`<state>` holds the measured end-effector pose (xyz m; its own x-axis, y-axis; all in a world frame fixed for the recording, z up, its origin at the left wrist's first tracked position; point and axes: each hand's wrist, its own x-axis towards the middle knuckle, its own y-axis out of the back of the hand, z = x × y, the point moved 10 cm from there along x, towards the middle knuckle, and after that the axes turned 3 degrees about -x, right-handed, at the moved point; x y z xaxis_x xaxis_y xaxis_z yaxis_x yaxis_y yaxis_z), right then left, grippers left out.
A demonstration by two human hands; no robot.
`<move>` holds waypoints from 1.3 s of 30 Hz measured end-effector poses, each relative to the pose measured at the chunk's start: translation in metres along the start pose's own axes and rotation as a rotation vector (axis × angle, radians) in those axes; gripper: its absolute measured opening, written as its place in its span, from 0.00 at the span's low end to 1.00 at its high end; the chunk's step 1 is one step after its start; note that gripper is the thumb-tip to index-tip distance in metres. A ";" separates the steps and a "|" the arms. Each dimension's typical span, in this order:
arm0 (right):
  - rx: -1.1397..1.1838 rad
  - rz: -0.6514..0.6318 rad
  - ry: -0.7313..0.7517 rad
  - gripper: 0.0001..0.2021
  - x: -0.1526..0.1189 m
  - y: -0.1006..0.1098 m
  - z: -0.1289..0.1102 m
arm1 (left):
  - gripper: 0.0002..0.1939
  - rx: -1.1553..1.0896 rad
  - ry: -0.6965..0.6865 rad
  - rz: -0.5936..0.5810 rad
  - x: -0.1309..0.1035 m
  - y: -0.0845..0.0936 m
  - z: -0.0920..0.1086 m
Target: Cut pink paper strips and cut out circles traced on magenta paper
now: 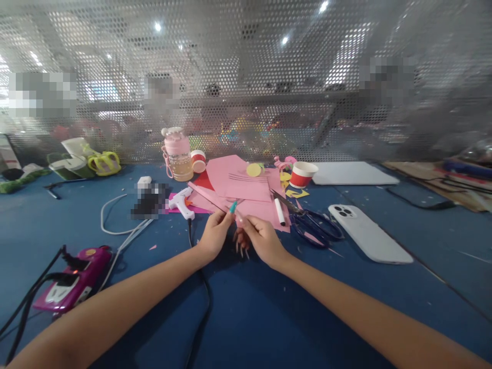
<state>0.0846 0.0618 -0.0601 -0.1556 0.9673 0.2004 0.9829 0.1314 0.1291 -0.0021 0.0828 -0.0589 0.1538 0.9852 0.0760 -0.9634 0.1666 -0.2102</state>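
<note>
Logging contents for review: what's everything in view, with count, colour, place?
Table: one, blue, beneath
Mesh: one, grey, behind table
Bottle: one, pink, back
Cups: two, red and white, back
Paper: several, pink, centre
Glue gun: one, white, left
Marker: one, white, on paper
Scissors: one, blue, right
Phone: one, white, right
Slab: one, white, back right
Power strip: one, magenta, left
Cables: several, black, white, left
Scraps: several, yellow, back
Left grip: one, centre
Right grip: one, centre

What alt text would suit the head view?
A person's left hand and right hand are close together above a blue table, anything held unclear. Pink paper lies beyond, with a glue gun at left, scissors and a phone at right.
</note>
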 end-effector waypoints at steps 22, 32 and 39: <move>-0.605 0.031 0.680 0.19 -0.026 -0.003 -0.066 | 0.21 0.141 -0.255 0.067 -0.011 0.007 0.025; -0.691 0.038 0.790 0.18 -0.034 -0.009 -0.073 | 0.19 0.148 -0.204 -0.027 -0.010 -0.001 0.022; -0.872 0.038 0.978 0.18 -0.043 -0.013 -0.079 | 0.21 0.037 -0.099 -0.203 -0.011 -0.020 0.016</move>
<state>0.0711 0.0009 0.0060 -0.4984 0.3625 0.7875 0.6592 -0.4316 0.6158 0.0117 0.0682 -0.0402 0.3248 0.9225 0.2085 -0.9226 0.3575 -0.1447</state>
